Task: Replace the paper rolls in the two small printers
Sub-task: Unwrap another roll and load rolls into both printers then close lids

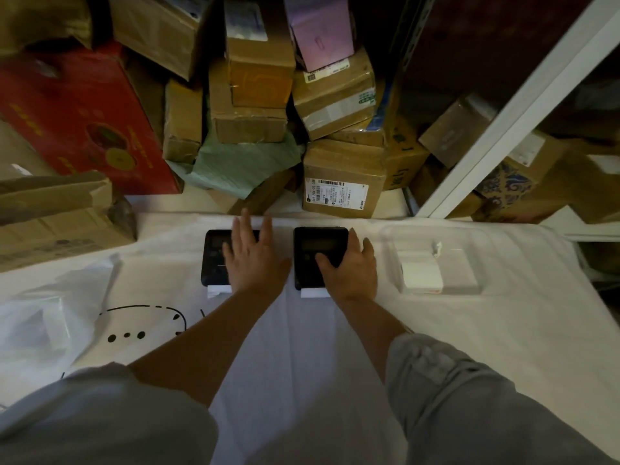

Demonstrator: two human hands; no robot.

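Observation:
Two small black printers stand side by side on a white cloth, each with a strip of white paper showing at its near edge. My left hand (253, 256) lies flat with fingers spread over the right half of the left printer (214, 260). My right hand (349, 266) rests on the right side of the right printer (313, 250), thumb on its top and fingers along its right edge. A clear plastic tray (469, 236) to the right holds white paper rolls (421, 271).
The white cloth (318, 347) covers the work surface. A white plastic bag (50, 317) lies at the left. Stacked cardboard boxes (342, 177) crowd the far edge, with a red box (80, 112) at the left. A white shelf post (516, 109) rises at the right.

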